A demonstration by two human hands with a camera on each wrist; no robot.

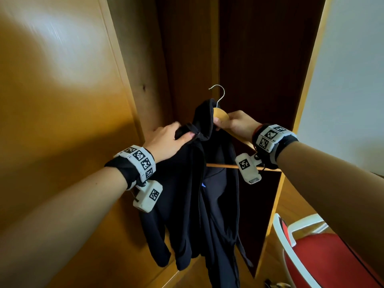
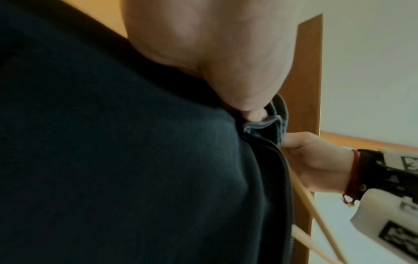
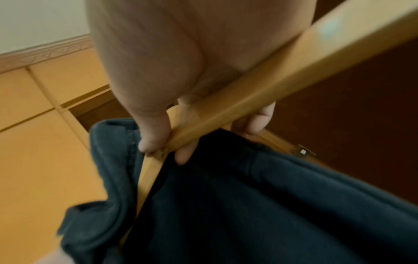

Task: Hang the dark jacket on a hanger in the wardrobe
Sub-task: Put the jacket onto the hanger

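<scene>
The dark jacket (image 1: 193, 196) hangs in front of the open wardrobe (image 1: 255, 69), its left shoulder draped over a wooden hanger (image 1: 221, 115) with a metal hook (image 1: 219, 94). My left hand (image 1: 166, 142) grips a bunched fold of the jacket near the collar (image 2: 260, 125). My right hand (image 1: 234, 123) holds the hanger at its top, thumb and fingers wrapped round the wood (image 3: 226, 114). The hanger's right arm and lower bar (image 1: 224, 166) stick out bare from the jacket (image 3: 248, 205). The hook hangs free in the air, touching nothing.
A wooden wardrobe door (image 1: 62, 100) stands open on the left. The wardrobe's interior is dark. A red chair with a white frame (image 1: 324, 258) stands at the lower right, and a pale wall (image 1: 349, 80) lies to the right.
</scene>
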